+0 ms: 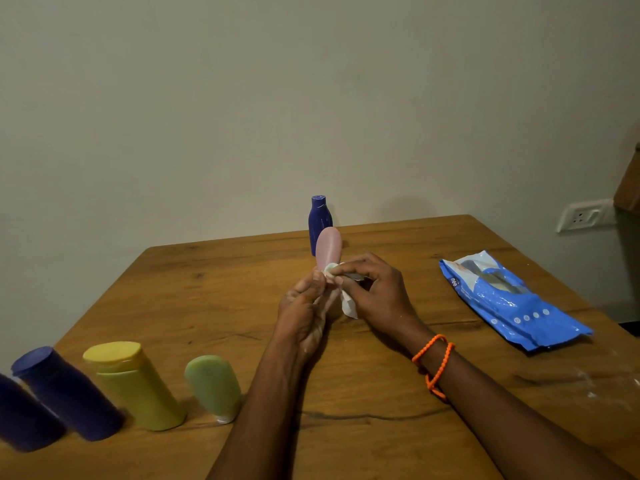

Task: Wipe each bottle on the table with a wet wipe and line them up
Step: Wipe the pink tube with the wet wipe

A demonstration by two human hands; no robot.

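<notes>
Wooden table [363,382], brown with dark grain lines and knots, its far edge against a plain pale wall [242,98]. Along the near left edge stands a row of four bottles, listed left to right: a dark blue bottle [24,417] cut by the left border; a second dark blue bottle [65,393] with a flat cap, just beside it; a yellow bottle [135,386] of oval section with a wide flip cap; a pale green tube [214,386], matte and rounded, standing on its small white cap. Small gaps separate the last three. The table surface behind the row, out to the far left corner, is open.

At centre, the left hand [304,313] is closed around the lower end of a pink tube [329,247], smooth and round-topped, held tilted above the table. The right hand [374,296] pinches a crumpled white wet wipe [348,303] against the tube's side; a loose tail of wipe hangs below the fingers. An orange beaded band [438,365] circles the right wrist. Directly behind the pink tube, near the far edge, stands a small blue bottle [320,220] with a tapered cap, upright.

At right, well apart from the hands, a glossy blue wipes packet [512,303] lies flat and crinkled, close to the right edge. White specks mark the near right table surface. A white wall socket [585,214] sits on the wall beyond.
</notes>
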